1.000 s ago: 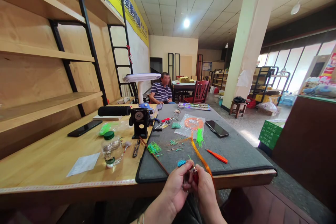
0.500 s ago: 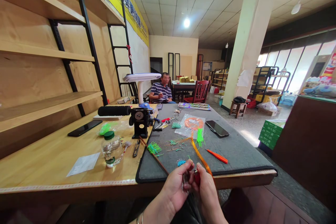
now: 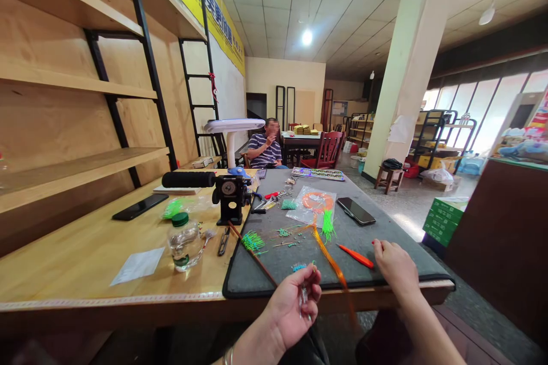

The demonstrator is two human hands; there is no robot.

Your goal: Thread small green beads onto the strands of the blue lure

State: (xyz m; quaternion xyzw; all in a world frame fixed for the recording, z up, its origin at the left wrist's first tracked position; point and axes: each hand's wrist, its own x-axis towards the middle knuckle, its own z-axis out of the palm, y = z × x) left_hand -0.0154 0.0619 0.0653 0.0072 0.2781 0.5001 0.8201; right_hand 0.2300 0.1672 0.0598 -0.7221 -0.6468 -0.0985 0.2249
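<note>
Gray mat (image 3: pixel 368 231): right hand (image 3: pixel 396 267) now off the left, open, beside orange tool (image 3: pixel 356 255); left hand (image 3: pixel 291 308) pinches small strands (image 3: pixel 303 296).

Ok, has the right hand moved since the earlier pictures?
Yes, the right hand moved right and forward, to beside the orange tool on the mat.

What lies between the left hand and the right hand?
Between left hand and right hand: an orange strand over the mat, head view.
</note>
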